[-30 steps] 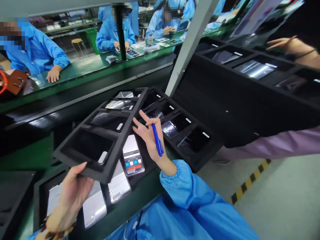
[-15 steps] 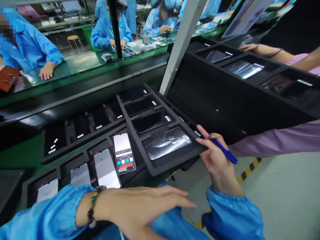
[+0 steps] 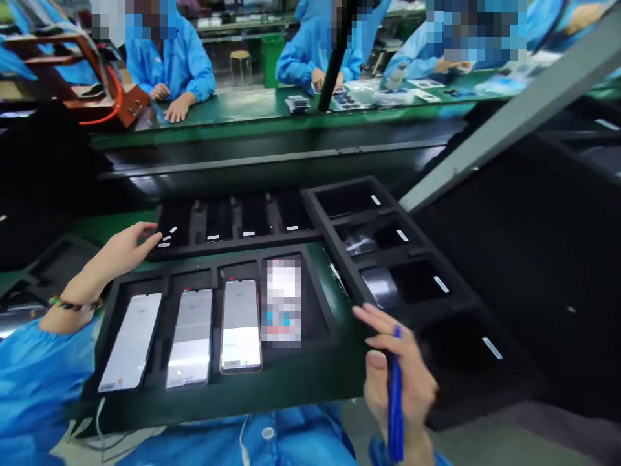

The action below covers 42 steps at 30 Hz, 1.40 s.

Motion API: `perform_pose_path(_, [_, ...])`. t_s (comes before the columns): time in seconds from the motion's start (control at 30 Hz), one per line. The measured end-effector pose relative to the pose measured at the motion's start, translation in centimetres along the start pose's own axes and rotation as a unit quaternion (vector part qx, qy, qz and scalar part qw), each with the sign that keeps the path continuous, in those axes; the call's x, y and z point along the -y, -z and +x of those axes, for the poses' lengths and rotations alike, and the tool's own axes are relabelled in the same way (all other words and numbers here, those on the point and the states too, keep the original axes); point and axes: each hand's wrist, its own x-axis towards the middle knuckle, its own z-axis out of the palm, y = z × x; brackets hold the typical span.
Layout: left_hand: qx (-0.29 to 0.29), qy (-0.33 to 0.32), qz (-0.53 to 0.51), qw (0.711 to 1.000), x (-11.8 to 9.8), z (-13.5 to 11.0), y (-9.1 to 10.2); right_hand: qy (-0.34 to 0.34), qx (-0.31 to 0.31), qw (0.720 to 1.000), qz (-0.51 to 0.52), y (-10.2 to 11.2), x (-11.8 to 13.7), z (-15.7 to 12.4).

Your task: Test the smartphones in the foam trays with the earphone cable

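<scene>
The left hand, fingers loosely spread, touches the left corner of the black tray behind the phones, while the right hand grips a blue pen (held upright) at the surface's near edge.

A green bench carries three black foam trays: near tray, far tray, side tray.

Long green bench opposite, stool and perhaps a green bin behind, grey slanted post right.
</scene>
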Motion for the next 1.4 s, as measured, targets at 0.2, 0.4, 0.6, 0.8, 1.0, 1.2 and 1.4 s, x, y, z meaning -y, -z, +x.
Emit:
perform_pose_path(0.2, [0.014,0.129,-0.034,0.991,4.0,2.7,-3.1,-0.177,0.207,0.931,0.241,-7.8,4.1,6.7])
perform_pose_path(0.4, [-0.002,0.103,-0.056,0.993,5.5,3.4,-3.8,-0.209,0.368,0.857,0.294,-21.6,7.0,14.9])
perform_pose_path(0.6, [-0.002,0.049,-0.083,0.995,6.9,2.6,-5.0,-0.222,0.397,0.849,0.269,-34.3,5.9,13.8])
perform_pose_path(0.8, [-0.015,0.053,-0.047,0.997,5.7,1.7,-5.8,-0.245,0.383,0.851,0.263,-37.1,5.8,11.3])
perform_pose_path(1.0, [0.009,0.059,-0.058,0.996,5.2,2.0,-5.2,-0.200,0.392,0.869,0.224,-37.3,5.5,10.1])
perform_pose_path(1.2, [0.002,0.055,-0.062,0.997,5.2,1.9,-5.5,-0.183,0.403,0.875,0.196,-37.2,5.4,10.0])
perform_pose_path(1.4, [0.004,0.062,-0.054,0.997,5.1,2.0,-5.4,-0.149,0.411,0.885,0.159,-37.4,5.3,10.1])
